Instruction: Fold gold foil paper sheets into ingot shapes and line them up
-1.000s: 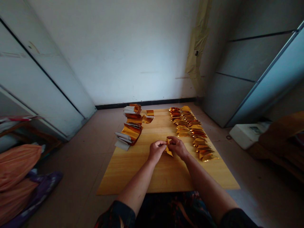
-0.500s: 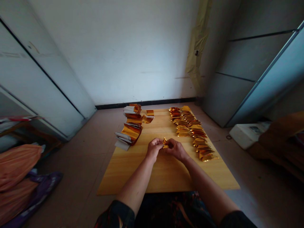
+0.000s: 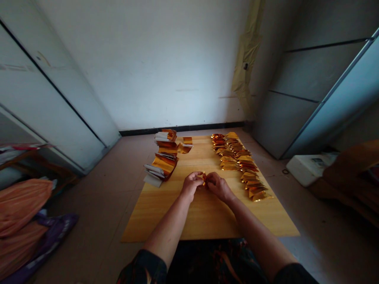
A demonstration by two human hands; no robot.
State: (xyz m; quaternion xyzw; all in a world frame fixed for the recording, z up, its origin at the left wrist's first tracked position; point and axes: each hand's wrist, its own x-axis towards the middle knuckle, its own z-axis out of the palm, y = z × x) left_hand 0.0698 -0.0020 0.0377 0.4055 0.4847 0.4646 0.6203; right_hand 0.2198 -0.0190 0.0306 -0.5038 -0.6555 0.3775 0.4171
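My left hand [image 3: 192, 186] and my right hand [image 3: 217, 187] meet above a light wooden board [image 3: 207, 223], both pinching a small folded piece of gold foil [image 3: 204, 177]. Most of the piece is hidden by my fingers. To the right of my right hand runs a long row of several folded gold foil pieces [image 3: 239, 165]. Left of my left hand lies a stack of gold-and-silver foil strips [image 3: 162, 167], with a second stack [image 3: 166, 138] behind it and loose foil scraps [image 3: 185, 146] beside that.
The board lies on a tiled floor, with a black-skirted white wall behind it. Tall grey cabinet doors [image 3: 314, 86] stand at the right, near a white box [image 3: 309, 169]. Orange bags [image 3: 20, 209] lie on the floor at the left.
The foil piece has shrunk into a smaller fold between my fingertips. My hands have drawn closer together, and the stacks and row have not moved.
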